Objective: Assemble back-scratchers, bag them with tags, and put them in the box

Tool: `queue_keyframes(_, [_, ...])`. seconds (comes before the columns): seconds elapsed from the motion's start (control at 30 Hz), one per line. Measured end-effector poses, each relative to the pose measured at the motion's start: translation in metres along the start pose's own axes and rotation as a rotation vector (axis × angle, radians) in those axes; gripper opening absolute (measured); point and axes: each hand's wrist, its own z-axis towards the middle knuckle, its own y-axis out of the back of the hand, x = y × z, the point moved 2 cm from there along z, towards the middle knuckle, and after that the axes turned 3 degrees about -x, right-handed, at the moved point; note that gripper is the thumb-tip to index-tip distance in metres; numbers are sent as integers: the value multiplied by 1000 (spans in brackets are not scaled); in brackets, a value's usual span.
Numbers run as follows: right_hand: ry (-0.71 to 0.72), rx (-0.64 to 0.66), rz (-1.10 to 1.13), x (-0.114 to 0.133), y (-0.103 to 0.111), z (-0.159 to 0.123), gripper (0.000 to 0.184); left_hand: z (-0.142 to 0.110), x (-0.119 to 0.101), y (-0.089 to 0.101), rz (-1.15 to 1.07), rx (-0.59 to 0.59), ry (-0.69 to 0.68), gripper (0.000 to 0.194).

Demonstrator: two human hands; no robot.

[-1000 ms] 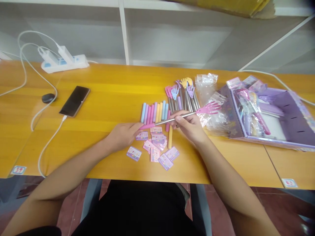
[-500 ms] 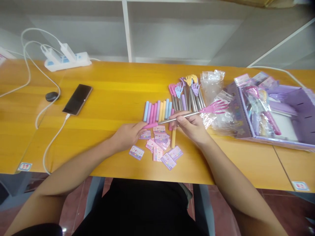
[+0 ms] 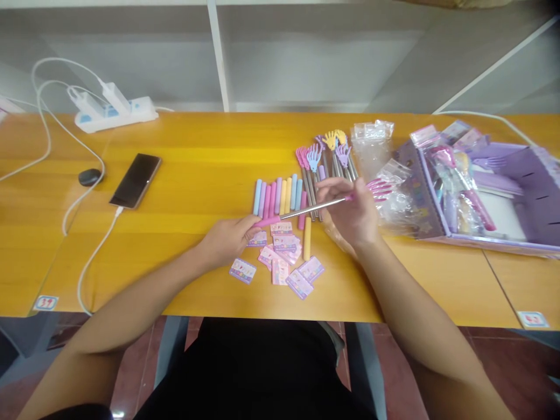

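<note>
A back scratcher (image 3: pixel 312 208) with a steel rod lies slantwise between my hands, above the table. My left hand (image 3: pixel 225 240) is closed round its pink handle. At the other end, my right hand (image 3: pixel 352 213) wraps the base of the pink claw head, thumb across it and fingers loosely bent. Beyond the hands is a row of pastel handle sleeves (image 3: pixel 279 196), with a yellow sleeve (image 3: pixel 307 239) nearer me. Small printed cards (image 3: pixel 280 271) are scattered below the rod. Several more scratcher rods with coloured claw heads (image 3: pixel 314 156) lie behind my right hand.
Clear plastic bags (image 3: pixel 371 146) lie right of the rods, beside a purple box (image 3: pixel 437 224) holding bagged scratchers. On the left are a phone (image 3: pixel 135 181) on a white cable, a black mouse-like object (image 3: pixel 90 177) and a power strip (image 3: pixel 116 116). Shelving stands behind the table.
My right hand has slid along the rod from its middle to the claw head, and that end has shifted slightly left. My left hand keeps its grip on the handle.
</note>
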Motion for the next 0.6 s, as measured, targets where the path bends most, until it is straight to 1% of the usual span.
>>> queue_keyframes(0.07, [69, -119, 16, 0, 5, 5, 63, -1, 1, -1, 16, 2, -5, 45])
queue_keyframes(0.13, [95, -158, 38, -3, 6, 7, 60, -3, 1, -2, 31, 3, -9, 46])
queue_keyframes(0.27, [85, -123, 47, -6, 1, 6, 58, -4, 0, -4, 45, -8, -16, 47])
queue_keyframes(0.47, [77, -69, 50, -2, -7, 0, 54, -6, 1, -4, 36, -5, -15, 47])
queue_keyframes(0.6, [83, -40, 38, -4, -10, -3, 57, -6, 0, -5, 17, -24, -50, 53])
